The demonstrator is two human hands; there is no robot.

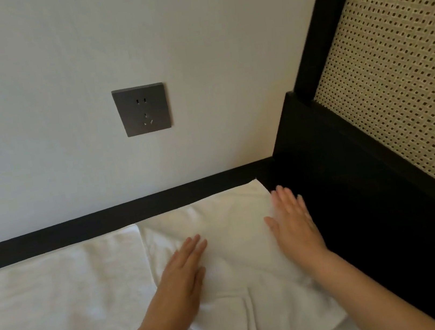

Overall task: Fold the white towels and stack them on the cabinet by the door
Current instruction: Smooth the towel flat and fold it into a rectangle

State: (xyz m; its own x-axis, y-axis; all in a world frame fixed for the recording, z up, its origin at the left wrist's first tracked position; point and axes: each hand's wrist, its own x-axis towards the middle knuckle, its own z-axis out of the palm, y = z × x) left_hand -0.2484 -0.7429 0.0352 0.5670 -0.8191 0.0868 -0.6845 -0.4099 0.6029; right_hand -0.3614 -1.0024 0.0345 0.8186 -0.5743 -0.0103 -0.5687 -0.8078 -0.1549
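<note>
A folded white towel (231,227) lies on the black cabinet top (79,230) against the wall. My left hand (181,277) lies flat on its left part with straight fingers. My right hand (294,226) presses flat along the towel's right edge, fingers pointing to the wall. A second white towel (61,295) lies spread to the left, partly under the folded one. More white cloth (262,324) bunches below my hands.
A grey wall socket (141,109) sits on the white wall above the cabinet. To the right stands a black frame (333,175) with a woven cane panel (406,74), close beside my right hand.
</note>
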